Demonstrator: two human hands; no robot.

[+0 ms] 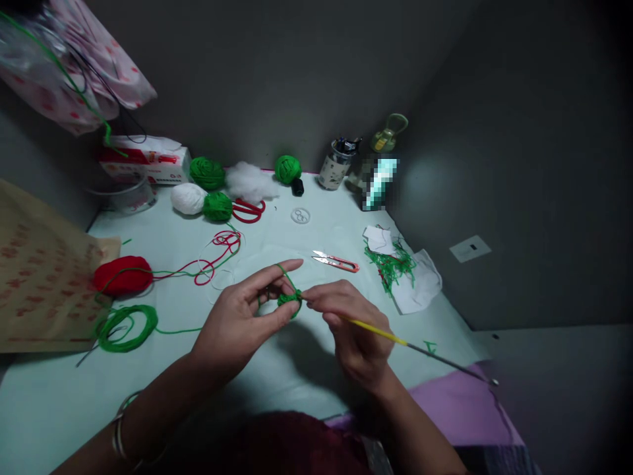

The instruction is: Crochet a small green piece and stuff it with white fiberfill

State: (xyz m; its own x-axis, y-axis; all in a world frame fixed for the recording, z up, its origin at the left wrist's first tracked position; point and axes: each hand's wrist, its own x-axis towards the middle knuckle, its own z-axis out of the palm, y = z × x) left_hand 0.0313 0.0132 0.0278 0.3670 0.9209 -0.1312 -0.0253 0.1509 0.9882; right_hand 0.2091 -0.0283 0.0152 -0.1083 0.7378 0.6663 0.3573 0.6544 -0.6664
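My left hand (240, 316) pinches a small green crocheted piece (291, 301) between thumb and fingers, with green yarn looped over its raised index finger. The fingers of my right hand (353, 330) are closed round a yellow-handled crochet hook (378, 332), whose tip meets the right side of the piece. The hook's grey shaft points down to the right. A loose green yarn coil (127, 328) lies to the left, and its strand runs toward my left hand. Just beyond both hands lie thread snips (336, 262) with orange handles.
A red yarn ball (123, 276) sits beside a brown paper bag (44, 277). Farther back are green yarn balls (287, 169), white stuffing (251, 182), red scissors (248, 211) and a pen holder (335, 166). Green yarn scraps (390, 267) lie on the right.
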